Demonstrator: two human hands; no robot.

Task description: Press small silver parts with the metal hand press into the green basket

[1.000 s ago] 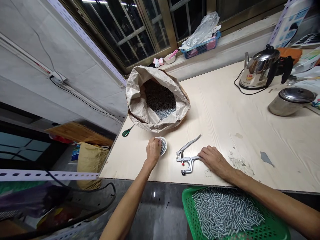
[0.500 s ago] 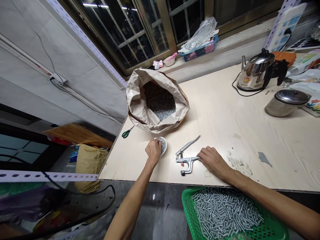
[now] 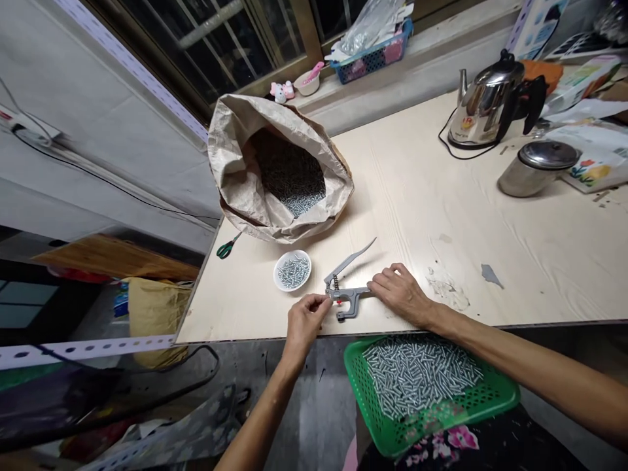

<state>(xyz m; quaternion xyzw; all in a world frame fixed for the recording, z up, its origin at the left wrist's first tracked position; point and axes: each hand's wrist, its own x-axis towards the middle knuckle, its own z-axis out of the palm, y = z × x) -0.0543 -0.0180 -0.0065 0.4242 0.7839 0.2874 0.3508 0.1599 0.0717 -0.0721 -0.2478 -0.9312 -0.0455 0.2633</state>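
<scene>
Grey snap pliers (image 3: 354, 299) lie on the tabletop with their handles spread apart and a red tip in the jaw. My right hand (image 3: 403, 297) is closed around the end of the lower handle. Beside the jaw, my left hand (image 3: 308, 319) has thumb and fingers pinched together; whatever is between them is too small to make out. A white bowl (image 3: 292, 271) of small metal screws stands just beyond my left hand. Below the table edge, a green basket (image 3: 366, 396) holds many larger silvery, ridged screw-like pieces (image 3: 417, 373).
A large paper-lined sack (image 3: 230, 157) of small metal pieces stands behind the bowl. Green-handled scissors (image 3: 226, 248) lie near the left edge. At the right are a kettle (image 3: 483, 108) with a cord and a lidded metal pot (image 3: 527, 173). A blue basket (image 3: 373, 62) sits on the sill.
My left hand has come out of the white bowl and moved right and nearer to me, to the jaw of the pliers. My right hand keeps its hold on the handle. The view has shifted.
</scene>
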